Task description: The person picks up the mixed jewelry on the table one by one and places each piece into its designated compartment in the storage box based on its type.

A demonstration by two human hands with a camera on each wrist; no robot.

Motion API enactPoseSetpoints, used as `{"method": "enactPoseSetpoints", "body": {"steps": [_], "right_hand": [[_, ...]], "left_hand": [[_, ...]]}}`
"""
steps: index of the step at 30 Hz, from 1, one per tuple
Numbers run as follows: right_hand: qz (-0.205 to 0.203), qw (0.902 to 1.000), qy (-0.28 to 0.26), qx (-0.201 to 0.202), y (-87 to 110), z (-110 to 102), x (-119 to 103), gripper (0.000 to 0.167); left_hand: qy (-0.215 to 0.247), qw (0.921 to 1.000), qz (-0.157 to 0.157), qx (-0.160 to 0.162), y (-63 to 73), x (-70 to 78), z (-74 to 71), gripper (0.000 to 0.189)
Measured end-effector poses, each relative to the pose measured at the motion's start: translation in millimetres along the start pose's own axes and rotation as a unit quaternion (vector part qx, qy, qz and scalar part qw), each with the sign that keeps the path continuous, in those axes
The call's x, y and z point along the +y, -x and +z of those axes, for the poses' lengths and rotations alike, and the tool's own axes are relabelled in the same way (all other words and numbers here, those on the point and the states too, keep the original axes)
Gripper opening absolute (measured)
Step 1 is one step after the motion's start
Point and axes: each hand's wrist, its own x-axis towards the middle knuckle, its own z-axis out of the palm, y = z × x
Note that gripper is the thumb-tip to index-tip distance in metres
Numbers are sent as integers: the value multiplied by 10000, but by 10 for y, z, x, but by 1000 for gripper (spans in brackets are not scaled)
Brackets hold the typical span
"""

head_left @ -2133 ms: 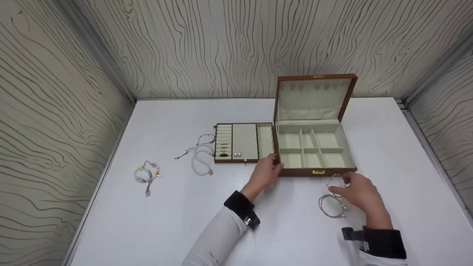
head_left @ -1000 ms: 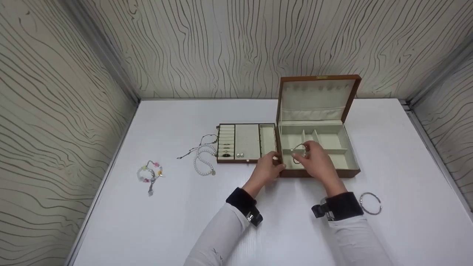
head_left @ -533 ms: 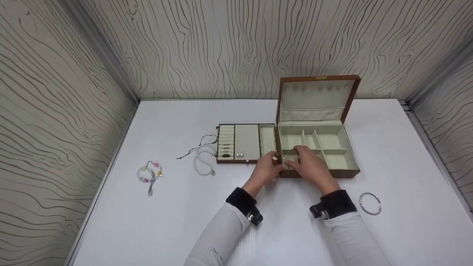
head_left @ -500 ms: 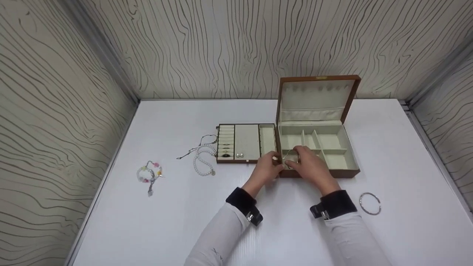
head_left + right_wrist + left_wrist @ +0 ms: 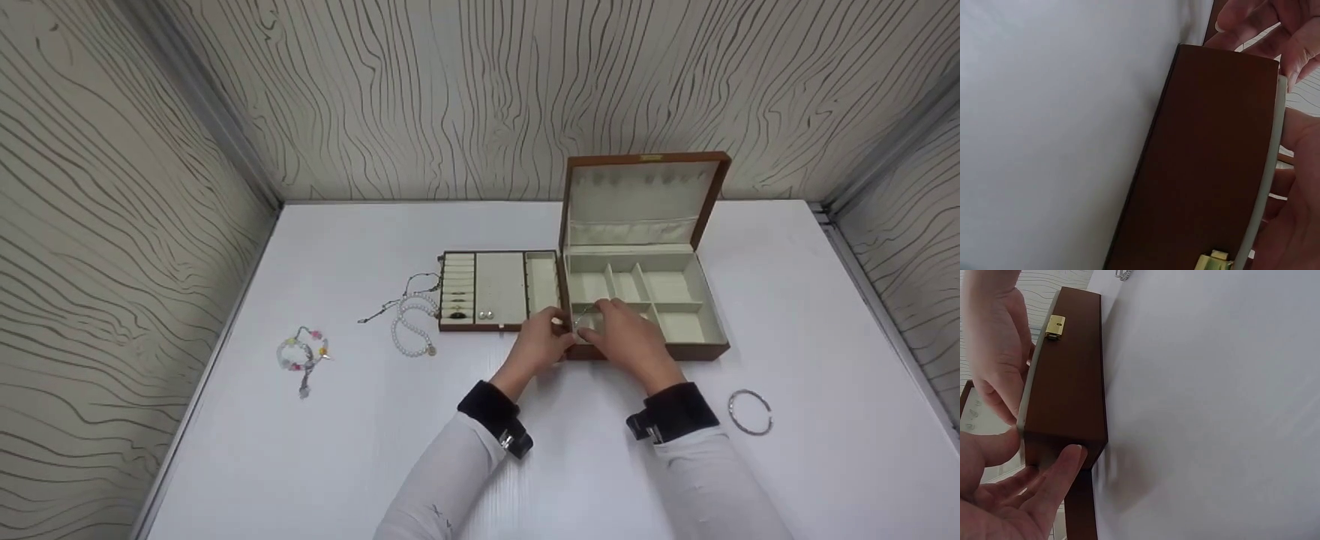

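An open brown jewelry box with cream compartments stands on the white table. My left hand grips its front left corner; in the left wrist view the thumb lies on the rim and the fingers spread against the side wall. My right hand is lowered into the front left compartment, thumb and fingertips around a thin bracelet, most of it hidden by the hand. In the right wrist view, the box's front wall hides the right fingertips.
A jewelry tray with rings and pearl earrings adjoins the box. Left of it lie a pearl strand, a dark cord bracelet and a colourful beaded bracelet. A silver bangle lies at the right.
My right hand has carried the bracelet from the table in front of the box into the front left compartment, then shifted slightly. The left hand has kept its grip on the corner.
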Motion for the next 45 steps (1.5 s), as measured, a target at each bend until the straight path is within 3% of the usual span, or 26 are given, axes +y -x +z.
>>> {"method": "enactPoseSetpoints", "body": {"steps": [10, 22, 27, 32, 36, 40, 45], "right_hand": [[95, 9992, 374, -99, -105, -23, -12, 52], [524, 9959, 501, -533, -216, -11, -15, 44], [530, 9969, 364, -445, -174, -12, -6, 44], [146, 9995, -251, -101, -12, -58, 19, 32], [21, 9957, -924, 24, 225, -255, 74, 37], [185, 9904, -1315, 377, 539, -474, 248, 42], [682, 9866, -1364, 580, 879, -580, 535, 45]], "left_hand": [[119, 9999, 5, -8, 4, -14, 5, 30], [51, 10000, 69, 48, 8, -22, -4, 28], [-109, 9999, 60, 39, 7, -20, -2, 33], [-2, 10000, 14, 28, 11, -19, 7, 35], [158, 9999, -61, 9, 12, -21, 11, 35], [205, 9998, -64, -15, 16, -23, 18, 35], [205, 9998, 31, 32, 27, -36, 28, 36]]}}
